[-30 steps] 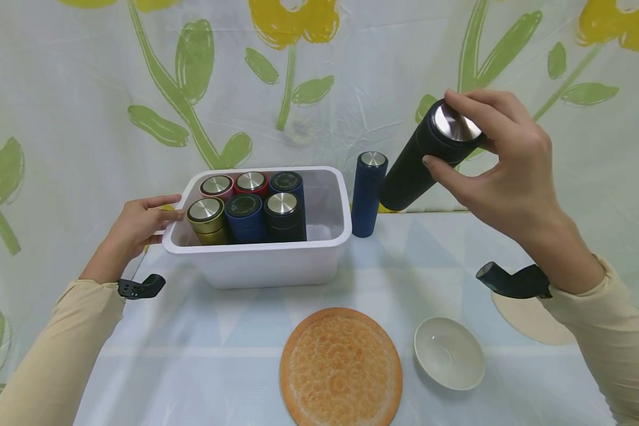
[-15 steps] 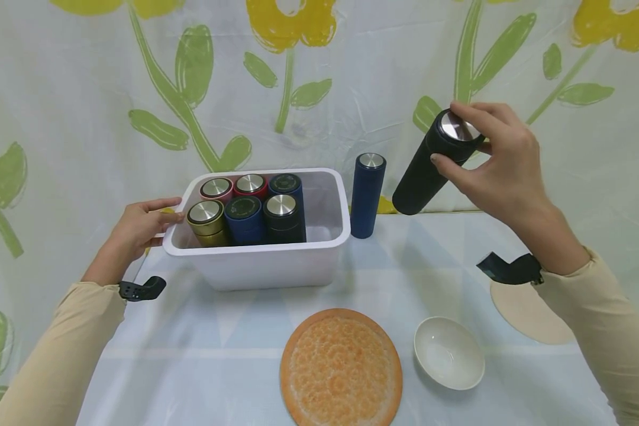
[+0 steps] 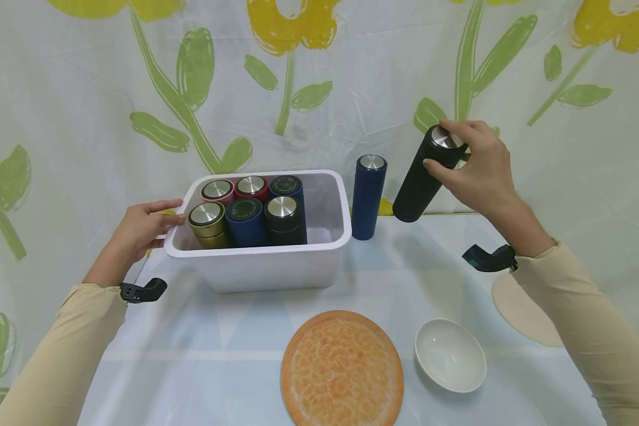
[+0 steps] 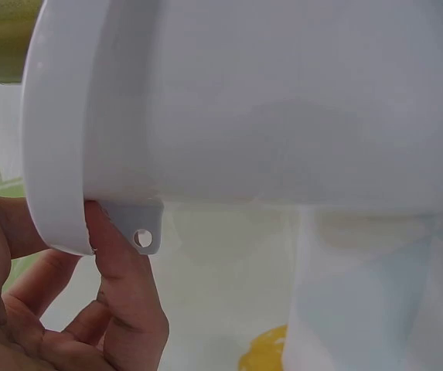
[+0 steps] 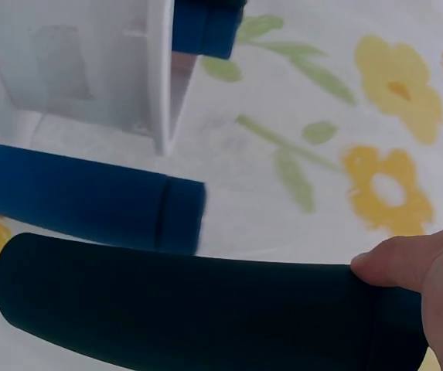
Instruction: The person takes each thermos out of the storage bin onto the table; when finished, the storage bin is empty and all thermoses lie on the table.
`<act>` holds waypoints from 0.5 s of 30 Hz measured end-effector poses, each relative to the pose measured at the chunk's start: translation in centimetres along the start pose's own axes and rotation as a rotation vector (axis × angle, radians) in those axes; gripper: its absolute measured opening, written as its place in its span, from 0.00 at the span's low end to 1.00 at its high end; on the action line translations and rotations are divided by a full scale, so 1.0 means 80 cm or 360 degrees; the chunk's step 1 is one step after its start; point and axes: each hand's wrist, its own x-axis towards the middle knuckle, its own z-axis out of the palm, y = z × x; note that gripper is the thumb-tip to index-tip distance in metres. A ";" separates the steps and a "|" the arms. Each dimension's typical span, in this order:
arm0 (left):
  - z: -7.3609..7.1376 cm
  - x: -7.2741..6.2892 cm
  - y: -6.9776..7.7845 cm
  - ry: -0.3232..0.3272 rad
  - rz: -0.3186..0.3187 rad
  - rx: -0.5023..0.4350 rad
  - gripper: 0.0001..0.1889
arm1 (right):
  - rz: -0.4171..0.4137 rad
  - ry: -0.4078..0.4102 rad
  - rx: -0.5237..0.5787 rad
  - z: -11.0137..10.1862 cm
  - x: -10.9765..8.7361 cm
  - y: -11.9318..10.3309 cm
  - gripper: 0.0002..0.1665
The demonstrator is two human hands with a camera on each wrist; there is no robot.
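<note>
My right hand [image 3: 471, 168] grips the cap end of a black flask [image 3: 423, 177], which leans tilted with its base low over the table at the back right; the right wrist view shows the same black flask [image 5: 190, 309] under my thumb. A dark blue flask [image 3: 368, 196] stands upright just left of it, beside a white bin [image 3: 266, 266]. Inside the bin stand several flasks, among them a gold one [image 3: 207, 223]. My left hand [image 3: 144, 228] holds the bin's left rim, fingers curled under the lip of the white bin [image 4: 59, 154].
An orange round mat [image 3: 342, 368] lies at the table's front middle, with a small white bowl [image 3: 449, 362] to its right. A beige round mat [image 3: 522, 310] sits partly under my right forearm. A floral curtain [image 3: 298, 77] hangs close behind the table.
My right hand has lowered the black flask down and away toward the table, to the right of the blue flask. The left hand has stayed on the bin rim.
</note>
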 end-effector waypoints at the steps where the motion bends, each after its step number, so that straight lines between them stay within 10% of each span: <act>1: 0.000 0.000 0.000 -0.0001 0.0002 -0.0001 0.33 | 0.0015 -0.0006 0.0000 0.004 0.000 0.003 0.34; 15: -0.001 0.000 0.000 -0.0014 0.0019 0.0006 0.33 | 0.0160 -0.0113 -0.0026 0.048 0.005 0.042 0.34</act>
